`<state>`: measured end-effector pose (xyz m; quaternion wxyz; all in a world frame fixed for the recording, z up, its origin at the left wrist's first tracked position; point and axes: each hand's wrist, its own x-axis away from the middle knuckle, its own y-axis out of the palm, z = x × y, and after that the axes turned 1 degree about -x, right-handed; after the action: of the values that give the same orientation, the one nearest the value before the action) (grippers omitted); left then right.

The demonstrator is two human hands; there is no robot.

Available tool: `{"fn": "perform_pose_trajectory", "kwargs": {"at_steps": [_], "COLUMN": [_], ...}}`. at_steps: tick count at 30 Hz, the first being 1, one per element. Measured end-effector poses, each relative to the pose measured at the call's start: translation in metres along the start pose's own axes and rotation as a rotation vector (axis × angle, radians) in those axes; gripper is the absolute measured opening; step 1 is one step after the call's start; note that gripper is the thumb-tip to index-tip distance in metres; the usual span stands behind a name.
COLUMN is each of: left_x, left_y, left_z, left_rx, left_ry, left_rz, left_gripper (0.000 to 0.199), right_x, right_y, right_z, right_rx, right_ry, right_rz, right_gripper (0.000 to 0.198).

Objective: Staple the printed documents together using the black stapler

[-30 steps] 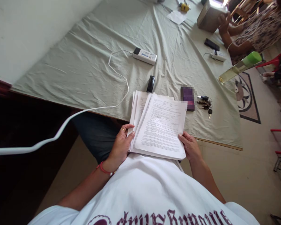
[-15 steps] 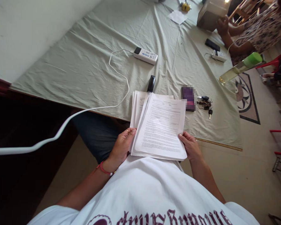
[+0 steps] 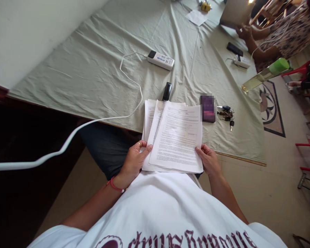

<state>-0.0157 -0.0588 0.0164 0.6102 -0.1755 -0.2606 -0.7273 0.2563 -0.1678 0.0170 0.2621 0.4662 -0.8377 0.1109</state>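
Observation:
Several printed sheets of paper (image 3: 178, 137) lie fanned out in a loose stack at the table's near edge, close against my shirt. My left hand (image 3: 136, 155) grips the stack by its left side, thumb on top and fingers hidden underneath. At the right edge my right hand (image 3: 209, 159) pinches the sheets, its thumb on the top page. A black stapler-like object (image 3: 167, 91) lies just beyond the papers, partly covered by them. To the right of the stack are a blurred purple box (image 3: 208, 108) and a bunch of keys (image 3: 226, 113).
A white power strip (image 3: 160, 60) with a white cable (image 3: 100, 120) lies on the cloth-covered table (image 3: 93, 69). A green-capped bottle (image 3: 263, 75) stands at the right. Across the table a person's hands (image 3: 245, 32) hold a box (image 3: 236, 13) near a black phone (image 3: 234, 49).
The top sheets have shifted slightly left and spread apart along the left side. My left thumb now rests over the sheets' edge. The other person's box has tilted.

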Motion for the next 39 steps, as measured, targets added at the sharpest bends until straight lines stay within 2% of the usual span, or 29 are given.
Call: {"fn": "perform_pose_trajectory", "kwargs": {"at_steps": [6,10,12,16,22,26,31,34,39], "left_x": [-0.002,-0.005,-0.006,-0.008,-0.003,-0.004,-0.007,-0.008,-0.009], "left_y": [0.003,0.002,0.0,-0.001,-0.001,-0.003,-0.005,-0.005,-0.005], "left_z": [0.002,0.0,-0.001,-0.002,0.001,0.0,0.0,0.0,-0.003], "left_rx": [0.068,0.06,0.034,0.004,0.08,0.034,-0.072,-0.053,0.002], "left_ry": [0.074,0.166,0.191,0.135,0.073,0.054,0.093,0.071,0.054], "left_rz": [0.003,0.037,0.033,0.009,-0.016,-0.049,0.009,0.006,-0.016], "left_gripper": [0.05,0.061,0.06,0.04,0.052,0.051,0.045,0.046,0.047], "right_x": [-0.001,0.001,0.001,0.002,0.001,0.0,-0.002,-0.005,-0.009], "right_y": [0.0,0.002,0.004,0.007,0.005,0.005,0.007,0.006,0.0], "right_z": [-0.006,-0.01,-0.012,-0.013,-0.011,-0.01,-0.011,-0.012,-0.014], "right_rx": [-0.002,-0.027,-0.03,-0.04,-0.006,0.013,0.083,0.148,0.206], "right_ry": [0.01,0.032,0.04,0.044,0.015,0.017,-0.035,-0.095,-0.112], "right_rz": [0.007,-0.01,-0.024,-0.06,-0.096,-0.098,-0.022,0.036,0.06], "right_gripper": [0.043,0.042,0.042,0.042,0.039,0.04,0.039,0.039,0.04]}}
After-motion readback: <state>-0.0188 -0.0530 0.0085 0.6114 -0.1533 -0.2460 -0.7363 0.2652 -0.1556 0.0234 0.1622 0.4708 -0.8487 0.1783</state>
